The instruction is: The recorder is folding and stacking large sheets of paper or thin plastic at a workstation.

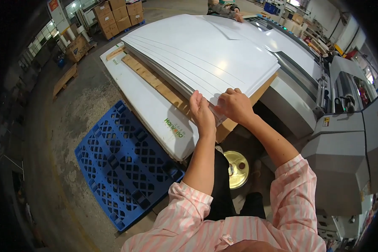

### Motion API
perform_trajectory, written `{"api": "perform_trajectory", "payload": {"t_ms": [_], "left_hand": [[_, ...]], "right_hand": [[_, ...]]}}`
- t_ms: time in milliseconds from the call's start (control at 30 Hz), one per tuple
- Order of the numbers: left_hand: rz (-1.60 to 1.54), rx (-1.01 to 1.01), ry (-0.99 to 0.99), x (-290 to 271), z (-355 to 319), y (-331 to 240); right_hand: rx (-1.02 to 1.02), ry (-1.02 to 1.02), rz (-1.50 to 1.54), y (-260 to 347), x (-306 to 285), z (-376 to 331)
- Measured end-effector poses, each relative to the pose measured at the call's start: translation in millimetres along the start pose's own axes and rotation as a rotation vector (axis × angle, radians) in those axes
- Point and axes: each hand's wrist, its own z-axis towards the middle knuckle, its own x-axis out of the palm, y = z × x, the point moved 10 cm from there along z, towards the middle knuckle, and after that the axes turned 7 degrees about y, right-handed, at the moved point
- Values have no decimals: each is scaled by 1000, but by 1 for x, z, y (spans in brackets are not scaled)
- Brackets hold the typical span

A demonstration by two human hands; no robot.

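A tall stack of large, glossy white sheets (189, 40) lies in front of me, its upper sheets slightly fanned toward the near edge. My left hand (203, 115) is closed at the near left edge of these sheets, fingers together. Close beside it, my right hand (236, 106) has its fingers curled over the near corner, closed on the sheets. Some fingertips are hidden behind the hands and the paper. Below the sheets shows a wooden pallet (153, 82), resting on a white wrapped stack (132, 86) with green printing.
A blue plastic pallet (113, 161) lies at lower left. Along my right stands a grey machine (336, 147). A round yellowish drum lid (238, 169) is near my feet. Cardboard boxes (113, 19) stand at the back left. Another person's hand (238, 17) shows beyond the sheets.
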Motion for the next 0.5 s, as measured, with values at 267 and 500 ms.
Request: {"api": "perform_trajectory", "payload": {"t_ms": [267,500], "left_hand": [[54,77,-40,-2,1,0],[-92,-110,138,14,6,25]], "right_hand": [[181,169,92,-19,-4,15],[203,225,544,-37,10,19]]}}
